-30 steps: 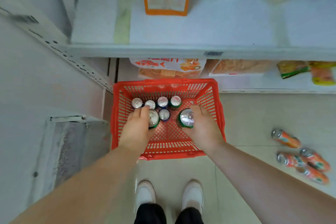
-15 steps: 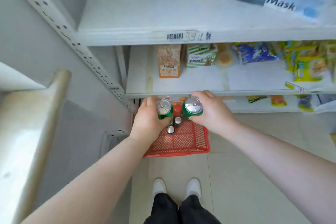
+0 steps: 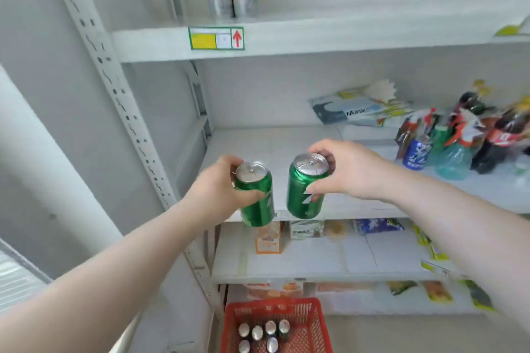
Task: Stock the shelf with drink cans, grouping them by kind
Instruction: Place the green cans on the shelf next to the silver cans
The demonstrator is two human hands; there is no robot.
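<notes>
L hand grips a green can, R hand grips another green can. Both held at the front of the mid shelf. Red basket w/ more cans below.

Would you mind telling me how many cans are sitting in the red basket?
6. A back row of four cans stands across the red basket; a front pair of cans sits nearer the picture's bottom edge, which crops the basket, so more may be hidden.
</notes>
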